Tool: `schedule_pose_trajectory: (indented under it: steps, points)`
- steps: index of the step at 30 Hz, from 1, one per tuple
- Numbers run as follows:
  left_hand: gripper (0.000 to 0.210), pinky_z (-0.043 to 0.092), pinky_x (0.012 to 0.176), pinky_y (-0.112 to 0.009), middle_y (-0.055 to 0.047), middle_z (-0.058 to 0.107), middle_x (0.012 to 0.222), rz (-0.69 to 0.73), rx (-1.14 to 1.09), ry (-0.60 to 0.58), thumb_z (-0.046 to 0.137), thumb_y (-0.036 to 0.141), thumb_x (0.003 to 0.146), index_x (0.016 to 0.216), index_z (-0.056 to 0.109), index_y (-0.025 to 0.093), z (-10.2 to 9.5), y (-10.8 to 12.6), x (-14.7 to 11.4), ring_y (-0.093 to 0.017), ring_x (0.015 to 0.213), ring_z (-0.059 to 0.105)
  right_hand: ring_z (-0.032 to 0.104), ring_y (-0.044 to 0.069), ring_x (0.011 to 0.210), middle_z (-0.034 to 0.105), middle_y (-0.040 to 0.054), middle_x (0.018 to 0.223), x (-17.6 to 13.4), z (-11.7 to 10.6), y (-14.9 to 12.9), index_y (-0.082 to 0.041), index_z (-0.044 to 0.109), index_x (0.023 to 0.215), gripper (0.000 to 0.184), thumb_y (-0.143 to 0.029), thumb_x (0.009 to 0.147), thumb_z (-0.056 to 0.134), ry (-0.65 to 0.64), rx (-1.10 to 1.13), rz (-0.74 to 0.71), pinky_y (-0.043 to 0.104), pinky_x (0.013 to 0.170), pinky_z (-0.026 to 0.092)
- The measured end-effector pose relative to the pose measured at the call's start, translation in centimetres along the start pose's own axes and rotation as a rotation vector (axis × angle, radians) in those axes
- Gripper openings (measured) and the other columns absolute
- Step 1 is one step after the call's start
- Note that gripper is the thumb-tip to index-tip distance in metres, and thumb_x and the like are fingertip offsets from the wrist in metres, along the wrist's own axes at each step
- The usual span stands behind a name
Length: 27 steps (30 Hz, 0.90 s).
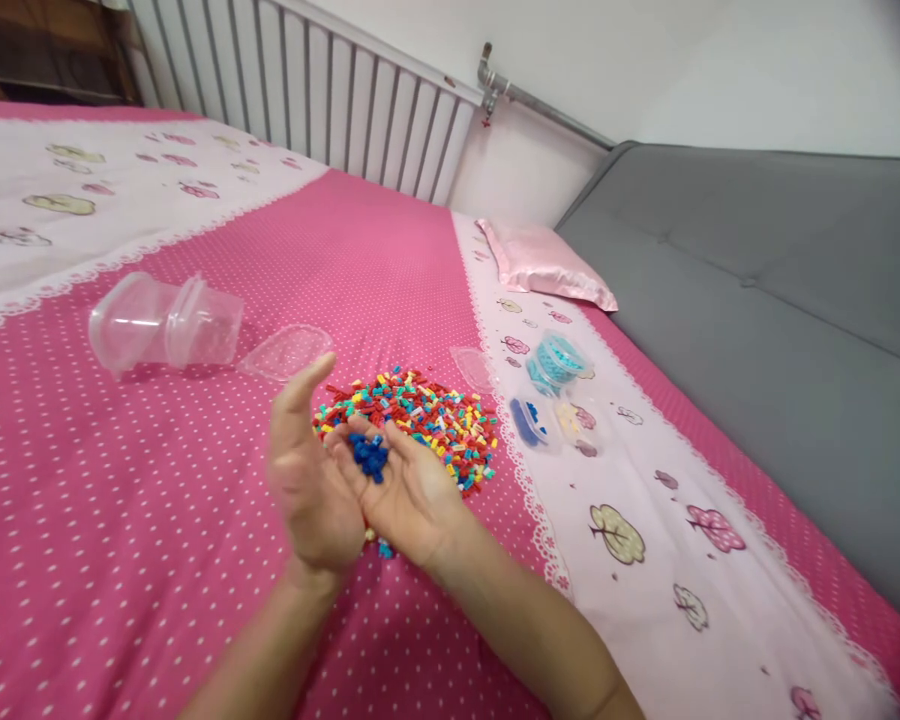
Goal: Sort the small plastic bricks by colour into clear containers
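Small blue toy bricks lie in a little heap in the palm of my right hand, which is cupped and turned upward. My left hand is held against it, upright, with its thumb and fingers stretched apart. Whether any bricks touch the left hand, I cannot tell. Just beyond and below both hands spreads a pile of mixed toy bricks in red, yellow, blue, teal and white. A few loose bricks show under the wrists.
Right of the pile stand clear tubs holding blue bricks, pale yellow bricks and teal bricks. Clear lids lie behind the pile. Nested clear tubs rest on their side at left. A pink pillow lies by the grey headboard.
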<state>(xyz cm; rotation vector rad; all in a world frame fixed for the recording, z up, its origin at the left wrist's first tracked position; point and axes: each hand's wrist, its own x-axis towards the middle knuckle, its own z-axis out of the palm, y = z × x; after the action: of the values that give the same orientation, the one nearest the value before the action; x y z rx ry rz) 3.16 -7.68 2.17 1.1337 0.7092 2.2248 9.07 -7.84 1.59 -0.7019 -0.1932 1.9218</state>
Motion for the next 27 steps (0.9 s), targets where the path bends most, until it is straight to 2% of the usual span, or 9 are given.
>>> schedule_pose_trajectory:
  steps: [3, 8, 10, 12, 16, 19, 23, 25, 27]
  points:
    - [0.042, 0.030, 0.099, -0.044, -0.008, 0.061, 0.107, 0.077, 0.045, 0.121, 0.034, 0.041, 0.083, 0.102, 0.061, 0.016, -0.4, -0.7, 0.9, -0.023, 0.107, 0.051, 0.062, 0.014, 0.089, 0.065, 0.0057, 0.079, 0.0, -0.2, -3.2, -0.014, 0.058, 0.084, 0.029, -0.024, 0.090, 0.032, 0.022, 0.011, -0.178, 0.031, 0.085, 0.052]
    - [0.035, 0.038, 0.083, -0.037, -0.008, 0.064, 0.093, -0.054, 0.180, 0.278, 0.040, 0.041, 0.079, 0.087, 0.061, 0.015, -1.6, -2.1, 2.6, -0.019, 0.088, 0.056, 0.062, 0.010, 0.080, 0.062, 0.0014, 0.071, -0.7, -2.7, -11.0, -0.017, 0.054, 0.084, 0.023, -0.022, 0.089, 0.033, 0.155, 0.036, -0.631, 0.028, 0.081, 0.053]
    - [0.037, 0.038, 0.078, -0.035, -0.008, 0.064, 0.088, -0.098, 0.206, 0.313, 0.040, 0.045, 0.077, 0.082, 0.061, 0.015, -2.1, -2.5, 3.1, -0.018, 0.082, 0.056, 0.061, 0.009, 0.073, 0.059, -0.0002, 0.067, -1.1, -4.5, -13.9, -0.018, 0.053, 0.081, 0.026, -0.025, 0.090, 0.029, 0.253, 0.054, -0.789, 0.026, 0.077, 0.054]
    - [0.036, 0.039, 0.074, -0.034, -0.008, 0.063, 0.084, -0.130, 0.227, 0.337, 0.042, 0.046, 0.074, 0.078, 0.060, 0.016, -2.5, -2.9, 3.5, -0.018, 0.077, 0.055, 0.058, 0.006, 0.064, 0.056, -0.0020, 0.064, -1.3, -6.4, -16.3, -0.018, 0.051, 0.076, 0.030, -0.027, 0.090, 0.026, 0.413, 0.080, -0.892, 0.022, 0.071, 0.053]
    - [0.033, 0.039, 0.069, -0.031, -0.007, 0.061, 0.080, -0.175, 0.262, 0.356, 0.043, 0.045, 0.072, 0.073, 0.059, 0.016, -3.1, -3.3, 4.0, -0.016, 0.072, 0.054, 0.055, 0.007, 0.062, 0.053, -0.0029, 0.066, -0.9, -9.4, -18.6, -0.018, 0.052, 0.071, 0.034, -0.036, 0.087, 0.029, 0.752, 0.014, -0.991, 0.020, 0.066, 0.050]
    - [0.031, 0.039, 0.067, -0.030, -0.006, 0.061, 0.080, -0.236, 0.298, 0.338, 0.042, 0.043, 0.073, 0.072, 0.057, 0.016, -3.6, -3.5, 4.4, -0.015, 0.068, 0.054, 0.056, 0.011, 0.079, 0.057, -0.0006, 0.075, -0.3, -10.5, -18.8, -0.018, 0.055, 0.071, 0.035, -0.042, 0.083, 0.032, 0.901, -0.149, -0.983, 0.027, 0.074, 0.048]
    - [0.032, 0.040, 0.063, -0.030, -0.006, 0.061, 0.081, -0.335, 0.438, 0.284, 0.041, 0.043, 0.075, 0.072, 0.057, 0.015, -4.8, -3.6, 5.4, -0.016, 0.067, 0.053, 0.052, 0.012, 0.101, 0.059, 0.0004, 0.096, -0.1, -10.5, -18.4, -0.021, 0.055, 0.079, 0.033, -0.044, 0.082, 0.032, 0.890, -0.267, -1.050, 0.031, 0.087, 0.042]
    - [0.034, 0.041, 0.063, -0.033, -0.006, 0.061, 0.079, -0.433, 0.629, 0.143, 0.045, 0.046, 0.074, 0.075, 0.058, 0.015, -5.7, -3.4, 5.9, -0.018, 0.068, 0.054, 0.051, 0.013, 0.102, 0.058, 0.0011, 0.102, -0.3, -9.9, -17.9, -0.022, 0.055, 0.083, 0.034, -0.047, 0.081, 0.032, 0.834, -0.332, -1.065, 0.032, 0.087, 0.041]
    - [0.040, 0.042, 0.065, -0.037, -0.006, 0.062, 0.076, -0.540, 0.876, -0.098, 0.049, 0.053, 0.071, 0.077, 0.061, 0.015, -6.6, -3.1, 6.3, -0.022, 0.069, 0.055, 0.054, 0.014, 0.097, 0.058, 0.0020, 0.104, -0.6, -9.0, -17.2, -0.022, 0.056, 0.086, 0.035, -0.050, 0.078, 0.037, 0.726, -0.459, -1.027, 0.032, 0.083, 0.043]
